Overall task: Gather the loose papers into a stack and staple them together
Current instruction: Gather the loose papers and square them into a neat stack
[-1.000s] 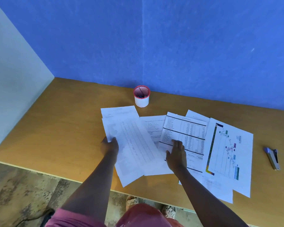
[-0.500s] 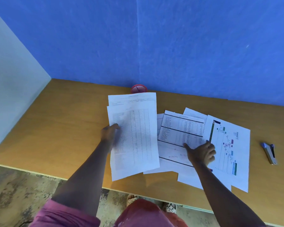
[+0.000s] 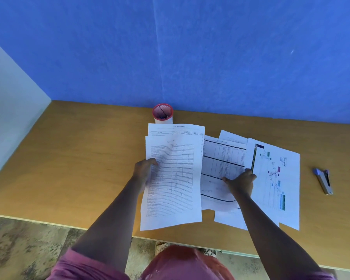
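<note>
Gathering step: left hand [image 3: 144, 171] clamped on white tabular sheets [image 3: 173, 178]; right hand [image 3: 240, 181], fingers spread, pressing black-ruled sheet [image 3: 222, 158]; next, slide it under the held sheets

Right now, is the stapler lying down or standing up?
Lying down: the stapler rests flat on the desk, untouched, right of the papers.

Colours, desk scene
White papers [image 3: 173, 178] with grey ruled grids; one chart sheet [image 3: 275, 178] multicoloured. Tan table [image 3: 79, 158], blue wall [image 3: 210, 57], red-rimmed cup [image 3: 162, 114], lilac-grey stapler [image 3: 322, 180].
</note>
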The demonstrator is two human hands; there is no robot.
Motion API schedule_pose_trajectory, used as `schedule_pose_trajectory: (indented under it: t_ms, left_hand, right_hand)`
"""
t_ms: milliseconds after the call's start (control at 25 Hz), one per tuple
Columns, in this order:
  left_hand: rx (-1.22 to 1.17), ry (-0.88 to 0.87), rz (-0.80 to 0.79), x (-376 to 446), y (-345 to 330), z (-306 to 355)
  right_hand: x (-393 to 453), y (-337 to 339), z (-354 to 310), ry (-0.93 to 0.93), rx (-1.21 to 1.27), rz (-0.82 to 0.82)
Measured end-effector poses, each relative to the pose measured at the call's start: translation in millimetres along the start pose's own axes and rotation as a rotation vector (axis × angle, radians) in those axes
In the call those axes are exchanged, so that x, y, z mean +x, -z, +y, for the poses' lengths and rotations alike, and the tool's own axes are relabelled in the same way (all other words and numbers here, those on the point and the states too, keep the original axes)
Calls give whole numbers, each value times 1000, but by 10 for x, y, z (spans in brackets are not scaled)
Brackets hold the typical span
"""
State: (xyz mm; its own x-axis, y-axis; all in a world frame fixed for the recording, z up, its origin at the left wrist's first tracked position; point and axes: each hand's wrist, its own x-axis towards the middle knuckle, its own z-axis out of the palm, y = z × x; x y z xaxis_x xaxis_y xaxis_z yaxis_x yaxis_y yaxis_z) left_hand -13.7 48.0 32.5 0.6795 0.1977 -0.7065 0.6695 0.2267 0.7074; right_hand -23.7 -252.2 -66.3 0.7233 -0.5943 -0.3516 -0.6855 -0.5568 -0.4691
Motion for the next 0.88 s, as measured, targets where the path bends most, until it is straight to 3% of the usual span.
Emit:
schedule_pose_trajectory:
  t_ms: [200, 480, 600, 880]
  left_hand:
    - [25, 4, -5, -22, -63, -30]
    - [47, 32, -58, -5, -204, -68]
    - [77, 52, -54, 41, -258, -93]
    - [171, 52, -59, 142, -481, -100]
  right_hand:
    - [-12, 94, -72, -179, -64, -3]
    - [-10, 73, -40, -60, 78, -32]
    - [30, 138, 115, -57, 66, 56]
    - [418, 642, 784, -274, 19, 244]
